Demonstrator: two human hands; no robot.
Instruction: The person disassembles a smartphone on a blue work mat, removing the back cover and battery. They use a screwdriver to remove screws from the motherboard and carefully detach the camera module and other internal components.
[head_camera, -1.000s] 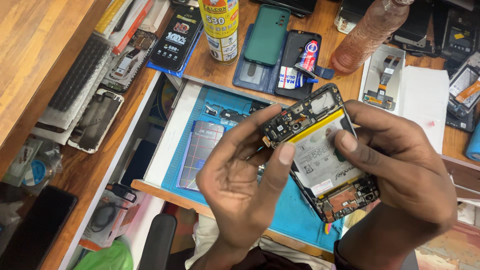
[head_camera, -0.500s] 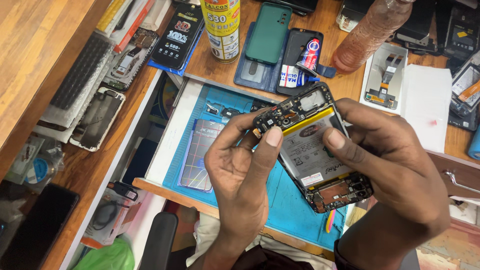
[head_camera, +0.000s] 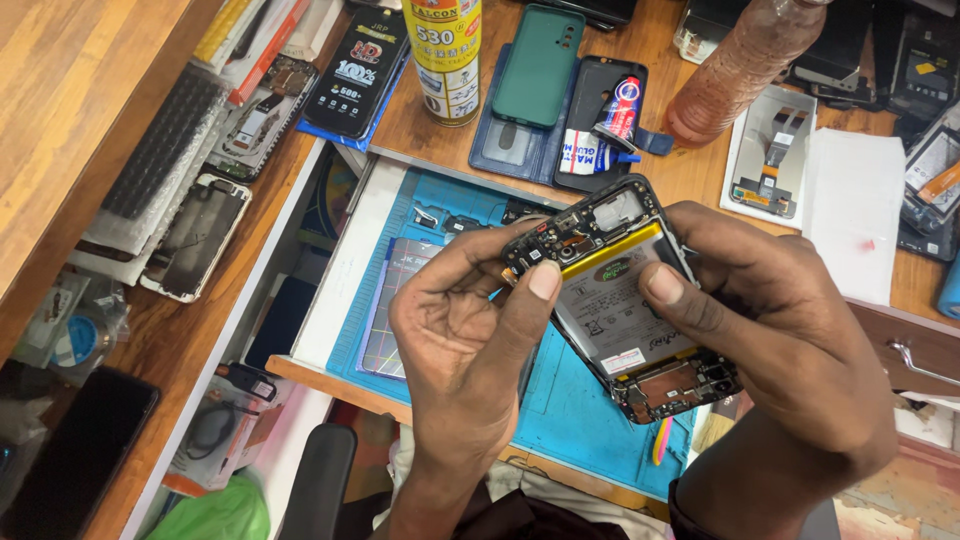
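While gripped from both sides above the blue mat (head_camera: 580, 410) near the counter's front edge, opened phone (head_camera: 620, 295) tilted battery-up, left hand (head_camera: 470, 340) thumb pressing its upper board, right hand (head_camera: 780, 330) clasping its far edge, apparently steadying the exposed parts.

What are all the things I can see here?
opened phone: one, black with grey battery, held in both hands
work mat: one, blue, under the hands
spray can: one, yellow, top of desk
phone case: one, green, beside the can
bottle: one, clear brownish, top right
glue tube: one, red and white, on a dark case
left hand: thumb on phone's top
right hand: thumb on battery
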